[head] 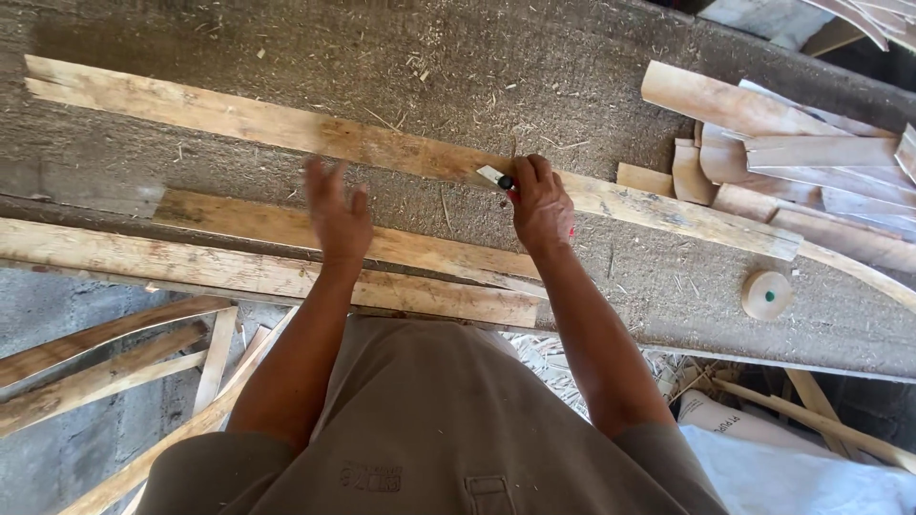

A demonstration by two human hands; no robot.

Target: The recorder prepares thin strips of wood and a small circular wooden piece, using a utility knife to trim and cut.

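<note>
I see open desk strip above long plank, free passage. Stacked planks block near edge. Offcut pile crowds right side. Round wooden disc sits alone, bare gap around it.
</note>
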